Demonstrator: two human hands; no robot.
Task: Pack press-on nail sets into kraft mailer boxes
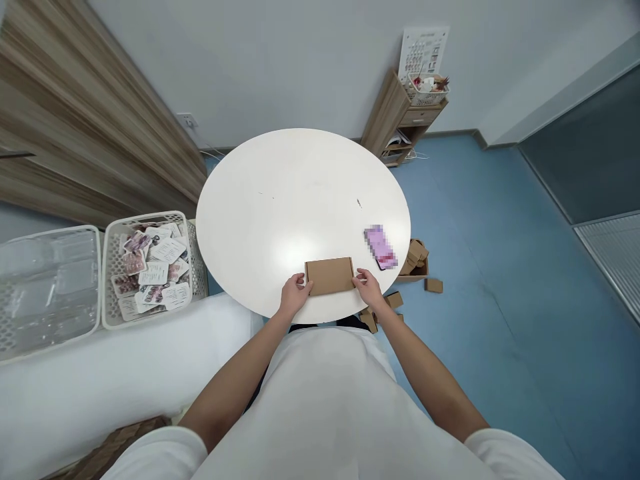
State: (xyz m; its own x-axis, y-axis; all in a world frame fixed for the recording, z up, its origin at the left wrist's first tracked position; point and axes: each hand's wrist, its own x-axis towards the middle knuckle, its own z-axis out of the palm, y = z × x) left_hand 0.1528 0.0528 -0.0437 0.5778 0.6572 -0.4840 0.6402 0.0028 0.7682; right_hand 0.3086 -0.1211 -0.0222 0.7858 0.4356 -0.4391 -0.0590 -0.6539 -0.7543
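Note:
A flat brown cardboard box (330,276) lies near the front edge of the white round table (280,180), its lid down. My left hand (295,293) grips its left end, thumb on the near corner and fingers curled at the side. At the opposite end, my right hand (368,287) holds the right edge in the same way. Right of the box lies a pixel-blurred pink phone-shaped item (381,247), apart from both hands.
Left of the table stand a white basket (106,280) of printed cards and packs, and another basket (99,247) with clear plastic packaging. On the floor at right are a carton (415,277) of small cardboard boxes and loose boxes (433,286). A wooden cabinet (383,113) stands behind.

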